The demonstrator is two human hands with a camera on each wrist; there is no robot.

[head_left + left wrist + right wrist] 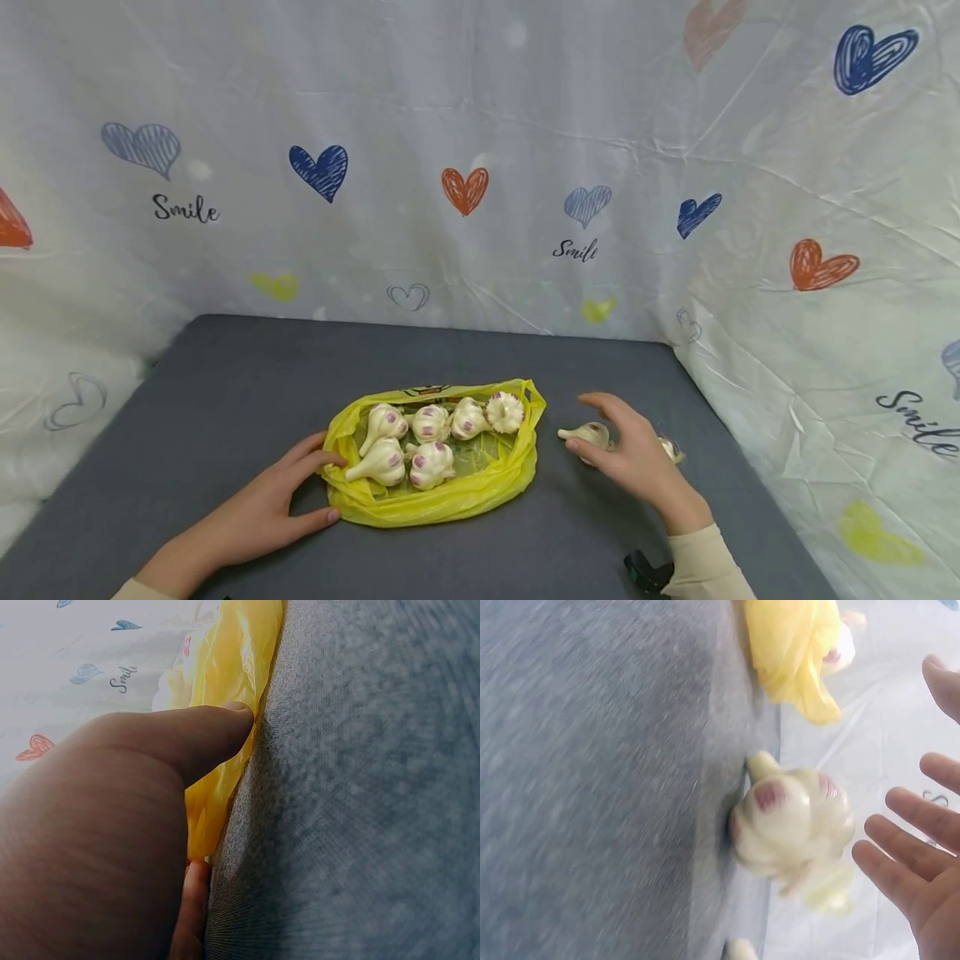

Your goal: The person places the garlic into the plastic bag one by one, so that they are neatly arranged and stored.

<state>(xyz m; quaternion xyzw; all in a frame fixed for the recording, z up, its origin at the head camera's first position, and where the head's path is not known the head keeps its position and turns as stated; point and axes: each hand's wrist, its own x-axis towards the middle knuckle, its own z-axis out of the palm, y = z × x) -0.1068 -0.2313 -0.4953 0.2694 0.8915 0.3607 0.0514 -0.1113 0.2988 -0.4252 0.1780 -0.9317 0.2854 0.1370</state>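
A yellow plastic bag (442, 510) sits on the table with its mouth spread wide. Several white garlic bulbs (432, 464) with purple patches lie inside. My left hand (258, 517) rests at the bag's left side, fingertips on the rim and thumb low against its outer wall. In the left wrist view the thumb (202, 731) lies extended across the yellow plastic. To the right of the bag, my right hand (637, 454) hovers by a loose garlic bulb (590, 433), stem pointing left. The right wrist view shows spread fingers (907, 847) apart from that bulb (791, 825).
Another garlic bulb (670, 450) lies farther right, partly hidden behind my right hand. The dark grey table (360, 350) ends at a white curtain (510, 100) printed with hearts, which also closes in both sides. A black device (647, 573) sits at my right wrist.
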